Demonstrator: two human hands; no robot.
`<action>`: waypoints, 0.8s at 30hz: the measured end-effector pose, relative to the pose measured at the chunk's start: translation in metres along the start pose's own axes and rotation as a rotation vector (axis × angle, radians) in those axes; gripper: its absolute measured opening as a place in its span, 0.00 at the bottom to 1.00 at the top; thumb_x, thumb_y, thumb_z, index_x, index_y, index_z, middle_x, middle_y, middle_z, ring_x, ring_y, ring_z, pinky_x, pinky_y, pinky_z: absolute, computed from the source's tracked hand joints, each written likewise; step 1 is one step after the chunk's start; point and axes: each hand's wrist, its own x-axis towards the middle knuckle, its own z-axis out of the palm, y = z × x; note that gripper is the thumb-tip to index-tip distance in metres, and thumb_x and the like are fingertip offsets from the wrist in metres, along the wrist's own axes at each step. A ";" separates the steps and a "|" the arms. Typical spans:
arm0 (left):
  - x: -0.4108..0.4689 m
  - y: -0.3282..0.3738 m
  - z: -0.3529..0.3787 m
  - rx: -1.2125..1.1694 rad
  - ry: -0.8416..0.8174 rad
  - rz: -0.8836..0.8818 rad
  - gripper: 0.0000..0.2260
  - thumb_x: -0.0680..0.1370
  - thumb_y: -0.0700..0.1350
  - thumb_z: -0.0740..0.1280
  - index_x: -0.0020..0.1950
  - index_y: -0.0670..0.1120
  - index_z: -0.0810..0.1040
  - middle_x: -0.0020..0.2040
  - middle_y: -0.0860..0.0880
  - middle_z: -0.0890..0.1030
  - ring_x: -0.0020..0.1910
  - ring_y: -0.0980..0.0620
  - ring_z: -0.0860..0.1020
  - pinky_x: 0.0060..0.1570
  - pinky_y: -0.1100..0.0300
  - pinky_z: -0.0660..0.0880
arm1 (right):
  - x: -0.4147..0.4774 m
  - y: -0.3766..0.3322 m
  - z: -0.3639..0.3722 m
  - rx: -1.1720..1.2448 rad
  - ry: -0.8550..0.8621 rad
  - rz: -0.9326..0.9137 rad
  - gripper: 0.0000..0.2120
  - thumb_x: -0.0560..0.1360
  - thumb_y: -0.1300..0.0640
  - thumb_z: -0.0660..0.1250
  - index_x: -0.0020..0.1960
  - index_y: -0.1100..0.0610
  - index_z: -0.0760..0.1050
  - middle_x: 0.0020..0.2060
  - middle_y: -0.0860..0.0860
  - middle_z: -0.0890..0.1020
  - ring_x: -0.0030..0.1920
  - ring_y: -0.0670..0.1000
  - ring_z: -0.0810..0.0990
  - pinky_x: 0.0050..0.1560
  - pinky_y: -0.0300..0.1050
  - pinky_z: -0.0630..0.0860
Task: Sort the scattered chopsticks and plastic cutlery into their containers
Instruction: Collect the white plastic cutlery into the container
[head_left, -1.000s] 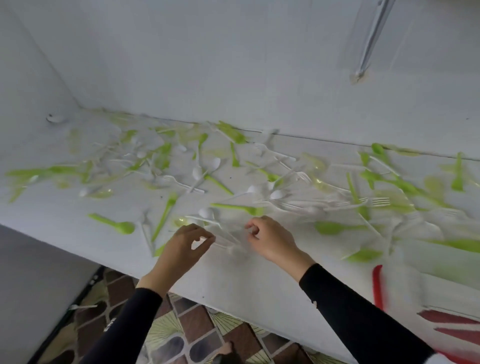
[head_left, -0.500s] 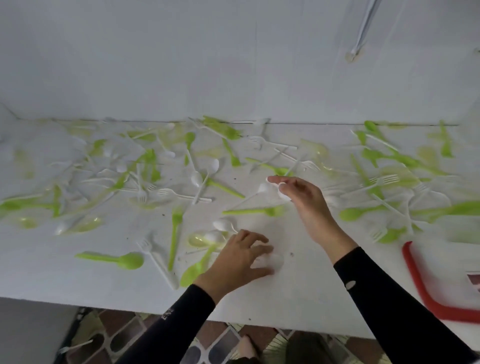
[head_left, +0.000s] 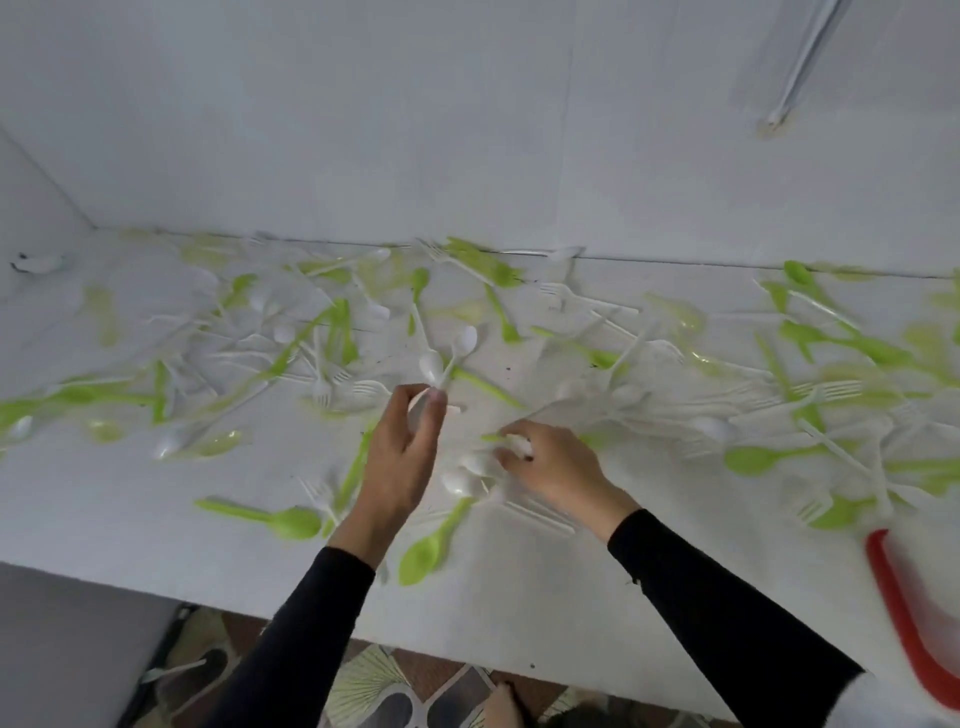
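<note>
Green and white plastic spoons and forks lie scattered all over a white table (head_left: 519, 597). My left hand (head_left: 400, 462) is raised near the middle and pinches two white spoons (head_left: 449, 356) by their handles, bowls pointing away. My right hand (head_left: 550, 467) is just to its right, low on the table, fingers curled around a white spoon (head_left: 480, 462) beside another white spoon (head_left: 460, 483). A green spoon (head_left: 431, 545) lies between my wrists.
A red-rimmed container (head_left: 904, 618) sits at the table's right front corner. A white wall rises behind the table. Another green spoon (head_left: 270, 519) lies front left. Patterned floor tiles (head_left: 374, 691) and a fallen white fork (head_left: 174, 670) show below the table edge.
My left hand lifted off the table and now holds white spoons up. My right hand came back from the farther cutlery down to the white spoons near the front.
</note>
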 end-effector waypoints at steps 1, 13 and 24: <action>0.003 -0.004 -0.004 0.150 0.008 0.016 0.08 0.79 0.53 0.68 0.47 0.49 0.75 0.40 0.56 0.79 0.33 0.56 0.74 0.37 0.69 0.69 | 0.002 -0.005 0.009 -0.070 -0.031 -0.002 0.21 0.77 0.41 0.64 0.67 0.48 0.74 0.61 0.49 0.78 0.62 0.52 0.77 0.57 0.46 0.73; 0.006 -0.061 0.019 0.912 -0.098 -0.067 0.33 0.73 0.63 0.69 0.63 0.37 0.68 0.54 0.42 0.80 0.54 0.41 0.80 0.49 0.51 0.75 | 0.013 -0.006 -0.020 0.229 0.226 -0.115 0.12 0.76 0.49 0.67 0.41 0.52 0.66 0.35 0.44 0.70 0.36 0.46 0.69 0.33 0.41 0.63; 0.054 -0.055 0.071 0.559 -0.204 0.009 0.13 0.75 0.32 0.67 0.57 0.32 0.69 0.53 0.38 0.76 0.53 0.38 0.78 0.44 0.65 0.69 | -0.008 0.049 -0.089 0.639 0.564 0.084 0.07 0.76 0.58 0.64 0.47 0.54 0.65 0.32 0.51 0.71 0.31 0.50 0.68 0.33 0.44 0.67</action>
